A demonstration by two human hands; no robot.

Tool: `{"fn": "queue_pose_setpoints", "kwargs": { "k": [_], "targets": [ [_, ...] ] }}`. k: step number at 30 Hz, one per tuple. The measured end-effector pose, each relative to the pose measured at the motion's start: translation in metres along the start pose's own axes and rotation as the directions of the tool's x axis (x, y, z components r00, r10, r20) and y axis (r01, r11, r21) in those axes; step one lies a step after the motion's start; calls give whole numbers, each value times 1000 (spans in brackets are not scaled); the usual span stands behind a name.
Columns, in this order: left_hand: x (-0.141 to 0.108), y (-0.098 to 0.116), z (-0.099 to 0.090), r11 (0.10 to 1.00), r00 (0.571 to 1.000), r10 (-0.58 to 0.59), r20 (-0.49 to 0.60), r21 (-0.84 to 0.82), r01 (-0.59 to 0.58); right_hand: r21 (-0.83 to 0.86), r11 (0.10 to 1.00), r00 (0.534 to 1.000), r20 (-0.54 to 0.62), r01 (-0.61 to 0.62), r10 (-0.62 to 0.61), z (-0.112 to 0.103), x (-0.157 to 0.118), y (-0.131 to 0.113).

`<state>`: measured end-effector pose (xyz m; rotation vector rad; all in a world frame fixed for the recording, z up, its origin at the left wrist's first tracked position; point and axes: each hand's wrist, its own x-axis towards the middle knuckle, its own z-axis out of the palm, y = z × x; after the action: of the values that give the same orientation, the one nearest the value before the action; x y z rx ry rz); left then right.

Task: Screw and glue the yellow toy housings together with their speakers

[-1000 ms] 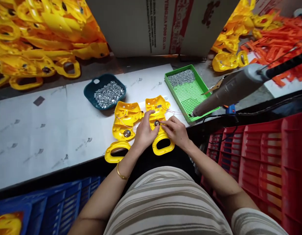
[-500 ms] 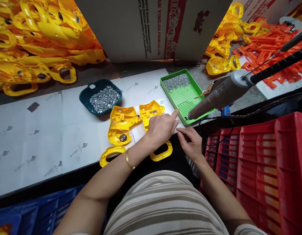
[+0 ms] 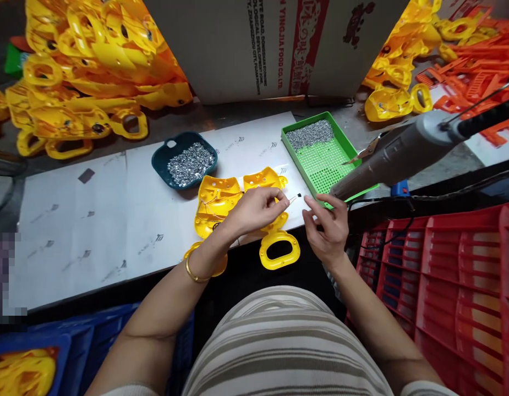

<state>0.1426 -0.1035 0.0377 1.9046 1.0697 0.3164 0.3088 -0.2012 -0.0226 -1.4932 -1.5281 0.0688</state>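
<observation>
We've got L hand in a narrow pinch on thin wires w/ a tiny blk piece at the end, over the board, between the hands. R hand is just beside it, not touching: fingers half-curled, thumb & index apart, nothing visible in it.

To do this well, we'd pinch lightly, close behind the blk piece so it doesn't swing, & steady it by its sides w/ R fingertips. No tugging; wires look fragile, joints prob weak. We'd also keep R knuckles off the grey tool, which is v. near.

Hard to see: L hand & wrist cover much of R yellow shell, so can't tell where the wires run inside. L forearm hides part of L yellow shell & its handle. Blk piece too small to ID. Tool tip vs green tray: contact unclear. Blue crate cut off btm L
</observation>
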Motion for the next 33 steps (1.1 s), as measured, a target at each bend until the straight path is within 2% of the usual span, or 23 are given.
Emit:
{"fn": "queue_pose_setpoints", "kwargs": {
  "k": [4, 9, 10, 12, 14, 15, 16, 17, 19, 22, 26, 33],
  "targets": [
    [-5, -7, -3, 992, 996, -37, 80, -118, 47, 44, 998, 995, 82, 44, -48, 17, 8, -4],
    [-13, -9, -6, 991, 995, 0, 104, -135, 14, 62, 994, 983, 158, 90, -99, 24, 11, -4],
    [-16, -8, -6, 994, 998, 11, 56, -105, -5, 80, 994, 981, 176, 71, -85, 23, 12, -3],
    [-28, -7, -6, 999, 987, 38, -153, 15, -36, 125, 992, 979, 204, -35, 9, 20, 14, -4],
    [-44, -9, -2, 985, 913, 87, -398, 172, -19, 167, 969, 962, 235, -184, 142, 16, 15, -4],
    [-53, -11, 2, 971, 874, 109, -474, 239, 9, 184, 951, 946, 257, -247, 195, 13, 16, -5],
    [-61, -15, 8, 956, 854, 120, -505, 292, 38, 203, 935, 931, 286, -292, 228, 11, 15, -6],
    [-69, -20, 15, 943, 857, 118, -502, 327, 62, 220, 921, 915, 323, -322, 243, 10, 15, -7],
    [-81, -30, 30, 931, 903, 73, -423, 354, 91, 243, 903, 884, 402, -353, 238, 9, 11, -10],
    [-89, -40, 51, 920, 957, -32, -287, 366, 141, 249, 912, 857, 486, -325, 173, 12, 3, -13],
    [-90, -42, 62, 899, 969, -138, -206, 385, 210, 170, 963, 831, 550, -207, 82, 17, -4, -13],
    [-91, -46, 65, 939, 969, -146, -199, 281, 199, -7, 999, 828, 559, -38, 35, 15, -2, -19]
  ]
}}
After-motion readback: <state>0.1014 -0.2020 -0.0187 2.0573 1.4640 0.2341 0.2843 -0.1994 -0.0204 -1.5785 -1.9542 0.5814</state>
